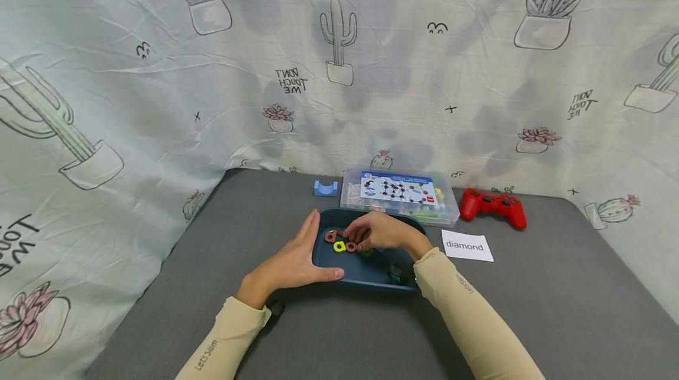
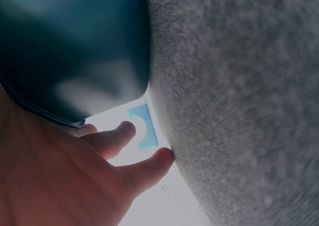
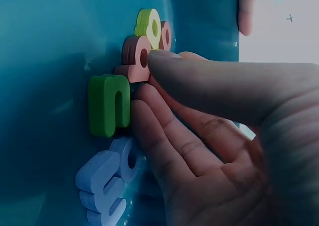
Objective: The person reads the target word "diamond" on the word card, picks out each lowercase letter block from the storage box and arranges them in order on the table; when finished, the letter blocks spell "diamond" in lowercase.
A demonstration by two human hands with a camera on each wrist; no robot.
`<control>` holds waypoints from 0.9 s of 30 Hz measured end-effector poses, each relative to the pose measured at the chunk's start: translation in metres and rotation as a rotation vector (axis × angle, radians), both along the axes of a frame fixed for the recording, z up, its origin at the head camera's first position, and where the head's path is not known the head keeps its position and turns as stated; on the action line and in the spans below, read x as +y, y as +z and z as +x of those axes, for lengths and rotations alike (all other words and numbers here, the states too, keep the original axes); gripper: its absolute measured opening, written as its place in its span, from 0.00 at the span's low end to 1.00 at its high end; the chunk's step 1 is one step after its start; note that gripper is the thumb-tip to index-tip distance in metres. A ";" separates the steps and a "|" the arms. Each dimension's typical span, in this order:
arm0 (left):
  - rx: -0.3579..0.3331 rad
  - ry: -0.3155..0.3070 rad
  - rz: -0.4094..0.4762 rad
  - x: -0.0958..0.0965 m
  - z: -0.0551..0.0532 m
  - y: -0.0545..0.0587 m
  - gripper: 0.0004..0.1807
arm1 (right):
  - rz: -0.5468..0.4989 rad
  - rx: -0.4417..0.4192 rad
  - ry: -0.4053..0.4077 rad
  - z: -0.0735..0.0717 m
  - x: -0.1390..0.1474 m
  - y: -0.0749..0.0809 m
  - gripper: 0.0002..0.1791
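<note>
A dark blue tray [image 1: 361, 275] lies on the table with small coloured letters inside. My left hand [image 1: 289, 262] rests along its left side, fingers extended outside the wall and thumb at the near rim. My right hand [image 1: 384, 231] reaches into the tray and pinches a brown letter [image 3: 135, 56] at its edge; the index fingertip is partly hidden behind it. Near the thumb is a yellow letter [image 3: 149, 27], with another brown letter [image 1: 330, 236] beyond. Beside the other fingers stand a green letter n [image 3: 107, 105] and blue letters [image 3: 104, 183].
Behind the tray stands a clear plastic case [image 1: 398, 194] with a printed label. A blue curved block [image 1: 325, 188] is left of it, a red game controller [image 1: 493, 208] right. A white card [image 1: 467, 245] reading "diamond" lies beside the tray. Patterned cloth hangs behind the grey table [image 1: 339, 339].
</note>
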State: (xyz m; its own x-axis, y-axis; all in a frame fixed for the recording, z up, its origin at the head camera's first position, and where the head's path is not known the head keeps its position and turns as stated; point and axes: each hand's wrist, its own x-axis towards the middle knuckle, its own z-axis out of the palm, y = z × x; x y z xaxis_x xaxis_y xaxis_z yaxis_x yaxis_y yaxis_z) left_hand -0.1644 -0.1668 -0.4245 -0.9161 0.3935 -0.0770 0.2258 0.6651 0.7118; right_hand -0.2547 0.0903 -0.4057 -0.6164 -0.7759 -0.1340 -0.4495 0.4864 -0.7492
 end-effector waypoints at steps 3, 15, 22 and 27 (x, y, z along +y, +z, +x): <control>-0.001 -0.004 0.000 0.000 0.000 -0.001 0.73 | 0.008 0.005 0.021 0.000 0.000 -0.001 0.20; -0.007 0.002 0.015 0.000 -0.001 -0.004 0.73 | 0.057 0.095 0.074 0.000 -0.001 -0.001 0.28; -0.008 0.000 0.027 0.000 0.000 -0.003 0.73 | 0.099 0.137 0.085 0.003 -0.006 0.000 0.29; -0.004 -0.009 0.019 0.000 0.000 -0.003 0.72 | 0.094 0.141 0.089 0.004 -0.006 0.001 0.24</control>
State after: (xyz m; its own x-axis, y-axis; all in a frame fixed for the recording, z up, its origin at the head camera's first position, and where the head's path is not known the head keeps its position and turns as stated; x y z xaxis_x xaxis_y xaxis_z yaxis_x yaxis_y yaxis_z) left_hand -0.1644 -0.1669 -0.4275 -0.9121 0.4035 -0.0730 0.2292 0.6493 0.7252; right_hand -0.2503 0.0844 -0.4046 -0.5637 -0.8165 -0.1251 -0.5914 0.5047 -0.6289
